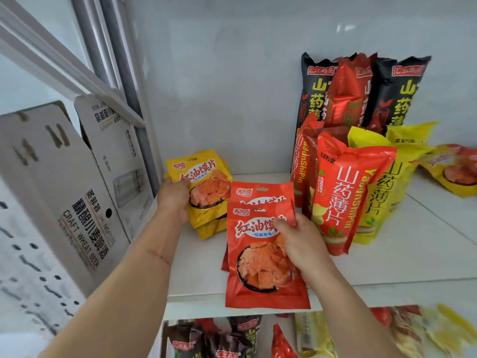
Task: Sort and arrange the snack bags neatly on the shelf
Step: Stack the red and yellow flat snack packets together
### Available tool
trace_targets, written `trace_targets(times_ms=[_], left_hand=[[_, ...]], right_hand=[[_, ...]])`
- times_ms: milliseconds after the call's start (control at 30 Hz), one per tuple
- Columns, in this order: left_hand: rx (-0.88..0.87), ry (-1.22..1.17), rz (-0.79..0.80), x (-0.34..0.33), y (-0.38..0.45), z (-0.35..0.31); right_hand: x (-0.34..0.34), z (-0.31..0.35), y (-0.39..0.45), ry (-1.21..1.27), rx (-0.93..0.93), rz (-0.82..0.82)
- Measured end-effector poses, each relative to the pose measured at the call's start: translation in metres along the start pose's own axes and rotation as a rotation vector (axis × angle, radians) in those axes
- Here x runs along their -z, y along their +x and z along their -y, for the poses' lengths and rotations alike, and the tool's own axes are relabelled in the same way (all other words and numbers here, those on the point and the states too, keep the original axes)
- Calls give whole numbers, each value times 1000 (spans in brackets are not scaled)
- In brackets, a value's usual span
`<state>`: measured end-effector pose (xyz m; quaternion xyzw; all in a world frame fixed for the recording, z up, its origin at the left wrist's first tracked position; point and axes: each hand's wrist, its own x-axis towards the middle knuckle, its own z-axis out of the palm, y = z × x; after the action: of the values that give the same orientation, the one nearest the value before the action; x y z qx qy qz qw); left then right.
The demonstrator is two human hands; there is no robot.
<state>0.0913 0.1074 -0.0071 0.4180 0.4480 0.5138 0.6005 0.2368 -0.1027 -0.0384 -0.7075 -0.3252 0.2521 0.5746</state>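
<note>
Your right hand (296, 244) clamped the front red snack bag (260, 257), long axis upright; your left hand (175, 197) gripped the yellow bag stack (204, 187) just left.

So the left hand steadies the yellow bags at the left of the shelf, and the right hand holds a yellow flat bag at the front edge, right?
Not quite. The flat bag in the right hand is red, not yellow, as the head view shows. The rest holds: the left hand rests on the stack of yellow bags at the left of the shelf.
</note>
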Motion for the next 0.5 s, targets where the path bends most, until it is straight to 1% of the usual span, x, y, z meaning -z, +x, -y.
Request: trace_targets(times_ms=[100, 300, 500], left_hand=[[24, -49, 43, 15, -16, 0], [20, -62, 143, 42, -62, 3], [46, -41, 237, 44, -121, 11]], right_hand=[[7, 5, -18, 48, 2, -6], [18, 5, -68, 139, 7, -119], [57, -6, -125, 248, -66, -192]])
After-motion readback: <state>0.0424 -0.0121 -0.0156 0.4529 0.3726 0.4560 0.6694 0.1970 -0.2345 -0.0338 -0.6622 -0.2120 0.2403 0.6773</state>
